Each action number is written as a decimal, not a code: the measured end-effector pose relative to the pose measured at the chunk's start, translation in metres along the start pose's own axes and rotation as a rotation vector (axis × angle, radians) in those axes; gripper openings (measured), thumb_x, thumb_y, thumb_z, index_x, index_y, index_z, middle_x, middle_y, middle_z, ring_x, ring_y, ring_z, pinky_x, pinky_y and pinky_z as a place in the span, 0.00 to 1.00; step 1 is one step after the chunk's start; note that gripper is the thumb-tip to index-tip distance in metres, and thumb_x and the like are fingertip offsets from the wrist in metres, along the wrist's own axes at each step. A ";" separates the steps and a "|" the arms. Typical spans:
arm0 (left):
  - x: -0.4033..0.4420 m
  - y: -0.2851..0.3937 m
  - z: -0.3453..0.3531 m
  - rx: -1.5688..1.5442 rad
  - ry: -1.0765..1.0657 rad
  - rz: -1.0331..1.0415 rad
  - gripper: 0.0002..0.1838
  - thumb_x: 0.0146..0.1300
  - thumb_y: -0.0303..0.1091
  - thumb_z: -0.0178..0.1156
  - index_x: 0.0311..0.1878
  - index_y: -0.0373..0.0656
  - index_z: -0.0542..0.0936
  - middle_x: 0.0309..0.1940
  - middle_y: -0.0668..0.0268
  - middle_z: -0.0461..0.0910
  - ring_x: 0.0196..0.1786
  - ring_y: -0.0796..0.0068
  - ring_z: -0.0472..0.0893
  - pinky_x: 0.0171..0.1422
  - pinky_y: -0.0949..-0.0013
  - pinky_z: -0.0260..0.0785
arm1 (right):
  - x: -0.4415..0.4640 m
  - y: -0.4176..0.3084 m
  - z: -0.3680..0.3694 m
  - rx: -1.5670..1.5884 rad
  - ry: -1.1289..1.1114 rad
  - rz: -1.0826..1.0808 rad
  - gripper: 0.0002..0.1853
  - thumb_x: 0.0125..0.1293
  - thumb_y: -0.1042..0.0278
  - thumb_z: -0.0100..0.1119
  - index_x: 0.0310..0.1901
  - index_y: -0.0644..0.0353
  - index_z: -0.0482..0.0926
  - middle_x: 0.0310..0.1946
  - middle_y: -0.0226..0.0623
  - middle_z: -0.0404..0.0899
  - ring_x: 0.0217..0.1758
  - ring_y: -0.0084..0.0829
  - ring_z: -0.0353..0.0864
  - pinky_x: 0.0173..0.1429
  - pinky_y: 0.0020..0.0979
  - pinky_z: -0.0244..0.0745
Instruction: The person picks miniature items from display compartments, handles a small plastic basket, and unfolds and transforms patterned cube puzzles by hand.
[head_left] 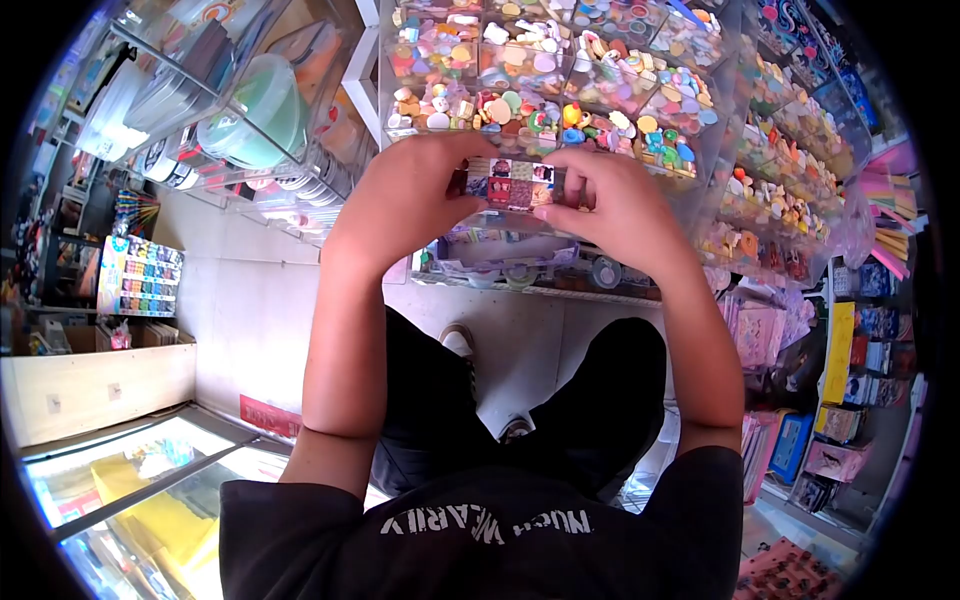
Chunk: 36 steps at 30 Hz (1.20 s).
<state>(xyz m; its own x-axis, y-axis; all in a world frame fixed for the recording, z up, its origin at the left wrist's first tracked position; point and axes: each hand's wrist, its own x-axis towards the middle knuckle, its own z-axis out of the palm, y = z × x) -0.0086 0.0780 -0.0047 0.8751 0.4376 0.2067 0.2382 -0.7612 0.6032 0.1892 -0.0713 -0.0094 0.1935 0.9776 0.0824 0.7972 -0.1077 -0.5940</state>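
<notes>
Evidently, small picture-printed pack [512, 182] is held by both ends — left end gripped between thumb and fingers of left hand [408, 195], right end pinched likewise by right hand [612, 203], both hands curled, only slightly parted. Pack is held near clear compartments [706, 155] filled with small colourful pieces [512, 105]; purple packaging [505, 250] is seen below.

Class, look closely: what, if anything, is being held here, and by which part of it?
A small picture-covered item, held by its opposite ends: the left grip at one, the right grip at the other.
</notes>
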 end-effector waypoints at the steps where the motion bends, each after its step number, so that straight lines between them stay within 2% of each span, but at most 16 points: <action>1: -0.001 0.000 -0.002 0.000 0.001 -0.001 0.24 0.49 0.23 0.73 0.52 0.41 0.82 0.39 0.58 0.84 0.36 0.63 0.83 0.46 0.63 0.74 | -0.001 0.000 -0.001 0.026 0.023 -0.020 0.20 0.57 0.62 0.73 0.50 0.60 0.83 0.25 0.33 0.81 0.26 0.31 0.79 0.32 0.34 0.71; 4: -0.002 -0.001 -0.009 -0.172 0.051 0.065 0.23 0.51 0.23 0.72 0.53 0.40 0.82 0.43 0.61 0.85 0.43 0.67 0.82 0.52 0.65 0.74 | -0.002 -0.004 -0.004 0.154 0.076 -0.059 0.22 0.56 0.69 0.75 0.53 0.61 0.81 0.26 0.27 0.78 0.23 0.20 0.71 0.30 0.27 0.67; 6: 0.000 0.000 -0.013 -0.192 0.092 0.103 0.25 0.51 0.23 0.73 0.55 0.40 0.82 0.47 0.64 0.85 0.50 0.69 0.81 0.58 0.65 0.73 | 0.000 -0.004 -0.006 0.182 0.092 -0.066 0.23 0.57 0.69 0.75 0.54 0.61 0.81 0.28 0.27 0.79 0.24 0.19 0.72 0.30 0.26 0.68; 10: 0.004 0.000 -0.014 -0.348 0.143 0.112 0.26 0.52 0.24 0.73 0.57 0.37 0.80 0.47 0.63 0.86 0.52 0.71 0.83 0.61 0.67 0.72 | 0.002 -0.008 -0.010 0.362 0.189 -0.118 0.23 0.59 0.66 0.75 0.53 0.65 0.80 0.30 0.32 0.83 0.26 0.19 0.77 0.29 0.26 0.70; 12: 0.009 -0.004 -0.010 -0.804 0.266 0.187 0.26 0.60 0.26 0.71 0.62 0.37 0.77 0.51 0.65 0.84 0.55 0.74 0.82 0.67 0.68 0.68 | 0.003 -0.018 -0.008 0.537 0.232 -0.134 0.24 0.60 0.66 0.75 0.53 0.68 0.78 0.32 0.33 0.83 0.27 0.18 0.77 0.30 0.25 0.71; 13: 0.009 -0.003 -0.008 -0.802 0.267 0.187 0.26 0.60 0.26 0.71 0.62 0.37 0.77 0.51 0.65 0.84 0.55 0.74 0.82 0.67 0.68 0.68 | 0.003 -0.025 -0.006 0.711 0.277 -0.147 0.25 0.60 0.66 0.75 0.54 0.70 0.77 0.33 0.35 0.84 0.28 0.17 0.77 0.31 0.24 0.72; 15: 0.012 0.007 -0.002 -1.389 0.399 0.062 0.23 0.69 0.32 0.65 0.64 0.36 0.75 0.55 0.62 0.83 0.57 0.74 0.81 0.68 0.67 0.68 | 0.005 -0.048 -0.004 0.780 0.282 -0.112 0.26 0.61 0.64 0.76 0.55 0.71 0.76 0.34 0.35 0.84 0.30 0.18 0.79 0.32 0.24 0.74; 16: 0.017 0.012 0.006 -1.524 0.429 0.067 0.23 0.76 0.43 0.57 0.65 0.38 0.74 0.57 0.61 0.81 0.57 0.73 0.81 0.68 0.66 0.69 | 0.008 -0.056 -0.001 0.848 0.285 -0.076 0.27 0.61 0.63 0.76 0.55 0.72 0.76 0.35 0.36 0.84 0.32 0.19 0.80 0.34 0.23 0.75; 17: 0.019 0.016 0.010 -1.525 0.431 0.064 0.23 0.76 0.43 0.57 0.65 0.38 0.74 0.57 0.61 0.81 0.57 0.73 0.81 0.68 0.66 0.69 | 0.011 -0.060 0.005 0.848 0.283 -0.074 0.27 0.61 0.63 0.76 0.55 0.72 0.76 0.35 0.36 0.84 0.32 0.19 0.80 0.34 0.23 0.75; 20: 0.022 0.015 0.009 -1.666 0.496 0.049 0.33 0.77 0.60 0.47 0.61 0.35 0.74 0.54 0.58 0.82 0.59 0.66 0.81 0.66 0.59 0.72 | 0.018 -0.065 0.014 0.722 0.323 -0.160 0.27 0.62 0.58 0.74 0.54 0.71 0.76 0.34 0.39 0.84 0.34 0.25 0.84 0.38 0.28 0.79; 21: 0.021 0.010 0.004 -1.667 0.502 0.050 0.33 0.77 0.60 0.47 0.61 0.35 0.74 0.54 0.58 0.82 0.59 0.66 0.81 0.66 0.59 0.72 | 0.017 -0.063 0.013 0.720 0.317 -0.162 0.27 0.62 0.58 0.74 0.54 0.71 0.76 0.34 0.39 0.84 0.34 0.25 0.84 0.38 0.28 0.79; 23: 0.017 -0.001 -0.007 -1.897 0.534 0.050 0.34 0.76 0.62 0.47 0.57 0.34 0.75 0.53 0.56 0.81 0.59 0.64 0.80 0.64 0.57 0.73 | 0.015 -0.055 0.012 0.206 0.217 -0.111 0.26 0.62 0.54 0.72 0.50 0.69 0.77 0.36 0.44 0.84 0.38 0.36 0.85 0.44 0.35 0.80; 24: 0.013 -0.010 -0.011 -1.974 0.428 0.137 0.34 0.74 0.60 0.52 0.59 0.33 0.73 0.53 0.56 0.78 0.58 0.59 0.78 0.66 0.54 0.72 | 0.014 -0.051 0.018 0.203 0.209 -0.113 0.26 0.62 0.54 0.72 0.50 0.69 0.77 0.36 0.44 0.84 0.38 0.36 0.85 0.44 0.35 0.80; 26: 0.011 -0.018 -0.014 -2.097 0.389 0.109 0.33 0.74 0.61 0.51 0.57 0.33 0.74 0.51 0.57 0.80 0.56 0.61 0.79 0.62 0.55 0.74 | 0.011 -0.039 0.034 -0.253 0.174 -0.213 0.28 0.63 0.53 0.69 0.56 0.65 0.74 0.47 0.44 0.83 0.47 0.41 0.83 0.53 0.42 0.77; 30: 0.013 -0.022 -0.015 -2.166 0.418 0.012 0.32 0.75 0.60 0.52 0.54 0.33 0.75 0.46 0.57 0.81 0.51 0.63 0.81 0.56 0.56 0.76 | 0.013 -0.041 0.052 -0.398 0.058 -0.171 0.29 0.60 0.54 0.69 0.56 0.67 0.74 0.50 0.48 0.80 0.55 0.48 0.80 0.60 0.45 0.74; 36: 0.015 -0.021 -0.015 -2.100 0.429 0.022 0.32 0.75 0.60 0.51 0.52 0.32 0.76 0.45 0.58 0.81 0.48 0.64 0.81 0.54 0.58 0.77 | 0.016 -0.043 0.068 -0.476 0.112 -0.193 0.30 0.59 0.53 0.71 0.53 0.71 0.75 0.46 0.49 0.79 0.51 0.49 0.81 0.57 0.44 0.76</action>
<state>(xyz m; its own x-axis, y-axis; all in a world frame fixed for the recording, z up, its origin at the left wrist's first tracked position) -0.0072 0.1074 -0.0023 0.6737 0.7219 0.1583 -0.7319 0.6222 0.2777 0.1189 -0.0390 -0.0374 0.0565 0.9652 0.2552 0.9910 -0.0230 -0.1322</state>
